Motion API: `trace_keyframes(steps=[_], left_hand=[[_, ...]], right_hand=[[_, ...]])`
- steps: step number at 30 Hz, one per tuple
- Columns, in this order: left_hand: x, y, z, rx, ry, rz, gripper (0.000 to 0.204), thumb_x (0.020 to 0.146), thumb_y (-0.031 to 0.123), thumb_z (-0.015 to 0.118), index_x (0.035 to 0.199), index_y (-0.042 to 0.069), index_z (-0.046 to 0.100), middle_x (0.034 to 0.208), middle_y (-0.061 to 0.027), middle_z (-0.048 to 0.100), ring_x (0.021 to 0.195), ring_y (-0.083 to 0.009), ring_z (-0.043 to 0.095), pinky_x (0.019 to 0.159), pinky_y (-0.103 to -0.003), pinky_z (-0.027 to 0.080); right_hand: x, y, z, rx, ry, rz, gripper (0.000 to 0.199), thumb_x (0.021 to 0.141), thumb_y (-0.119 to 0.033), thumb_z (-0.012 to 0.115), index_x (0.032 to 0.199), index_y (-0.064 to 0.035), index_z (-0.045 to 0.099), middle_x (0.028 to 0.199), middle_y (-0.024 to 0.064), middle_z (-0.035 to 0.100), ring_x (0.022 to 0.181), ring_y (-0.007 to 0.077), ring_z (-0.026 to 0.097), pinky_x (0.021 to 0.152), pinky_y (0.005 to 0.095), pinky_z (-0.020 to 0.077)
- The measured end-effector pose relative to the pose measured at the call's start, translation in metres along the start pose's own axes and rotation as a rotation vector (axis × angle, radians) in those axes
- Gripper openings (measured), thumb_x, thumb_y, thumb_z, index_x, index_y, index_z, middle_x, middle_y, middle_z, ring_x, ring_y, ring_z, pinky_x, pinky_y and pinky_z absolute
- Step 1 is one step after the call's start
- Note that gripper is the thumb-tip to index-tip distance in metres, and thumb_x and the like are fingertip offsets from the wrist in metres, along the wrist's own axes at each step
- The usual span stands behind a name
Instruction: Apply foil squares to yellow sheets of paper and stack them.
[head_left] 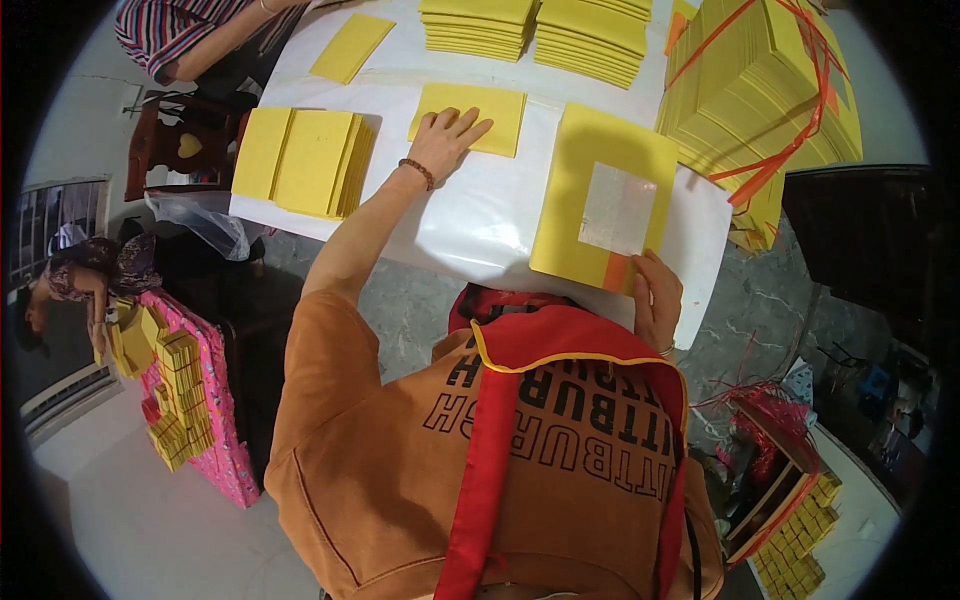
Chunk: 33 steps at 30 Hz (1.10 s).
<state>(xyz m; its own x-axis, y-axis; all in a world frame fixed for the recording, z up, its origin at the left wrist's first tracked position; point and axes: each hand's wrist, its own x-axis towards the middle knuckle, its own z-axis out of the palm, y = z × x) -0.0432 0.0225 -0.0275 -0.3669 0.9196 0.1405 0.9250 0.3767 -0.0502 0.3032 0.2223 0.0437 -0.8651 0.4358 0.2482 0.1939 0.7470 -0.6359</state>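
My left hand (450,143) lies with fingers spread on a yellow folded paper (503,115) on the white-covered table. Close to the table's near edge, my right hand (655,300) pinches the lower right corner of a larger yellow paper sheet (568,210). That sheet carries a pale rectangular patch and an orange strip near the held corner. Part of my right thumb and fingers is hidden at the sheet's edge. To the left of my left hand stands a fanned stack of folded yellow papers (318,160).
Neat yellow stacks (590,45) sit at the far side. A tall yellow paper bundle tied with red plastic string (770,80) stands at the right. Another person's arm (225,45) reaches in at far left, near a loose yellow paper (352,48). A wooden chair (150,150) is beyond the left edge.
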Motion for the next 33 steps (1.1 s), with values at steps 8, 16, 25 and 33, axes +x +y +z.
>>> trace_keyframes(steps=[8,16,25,33], left_hand=[[0.004,-0.004,-0.006,-0.022,-0.394,-0.129,0.069,0.083,0.012,0.047,0.142,0.032,0.018,0.15,-0.0036,0.015,0.137,-0.0294,0.013,0.107,-0.056,0.011],[0.019,-0.007,-0.041,-0.218,-0.317,-0.036,0.066,0.079,0.023,0.055,0.14,0.023,0.028,0.146,-0.0145,0.022,0.131,-0.0366,0.026,0.105,-0.049,0.023],[-0.008,0.155,-0.117,-0.493,-0.015,0.429,0.041,0.077,0.03,0.064,0.108,0.005,0.058,0.105,-0.0097,0.055,0.097,-0.0266,0.048,0.076,-0.036,0.042],[0.002,0.16,-0.112,-0.704,-0.035,0.371,0.023,0.082,0.021,0.059,0.098,0.005,0.062,0.088,-0.0105,0.06,0.083,-0.0268,0.056,0.069,-0.035,0.045]], right_hand=[[-0.002,0.004,0.003,0.147,0.05,0.076,0.022,0.083,-0.004,0.056,0.105,-0.0038,0.061,0.109,0.0129,0.061,0.107,0.0283,0.055,0.089,0.0343,0.0419],[0.006,0.01,-0.007,0.173,0.044,0.049,0.024,0.08,-0.006,0.06,0.105,-0.0062,0.062,0.11,0.0103,0.061,0.109,0.0275,0.055,0.089,0.0345,0.0414],[0.009,0.026,0.004,0.204,0.017,-0.009,0.017,0.082,-0.008,0.059,0.098,-0.0051,0.064,0.11,0.0089,0.061,0.115,0.0274,0.05,0.092,0.035,0.0401],[0.006,0.037,0.007,0.541,0.039,0.109,0.027,0.094,-0.017,0.042,0.099,-0.0022,0.063,0.109,0.0109,0.061,0.117,0.0276,0.047,0.098,0.0347,0.0365]])
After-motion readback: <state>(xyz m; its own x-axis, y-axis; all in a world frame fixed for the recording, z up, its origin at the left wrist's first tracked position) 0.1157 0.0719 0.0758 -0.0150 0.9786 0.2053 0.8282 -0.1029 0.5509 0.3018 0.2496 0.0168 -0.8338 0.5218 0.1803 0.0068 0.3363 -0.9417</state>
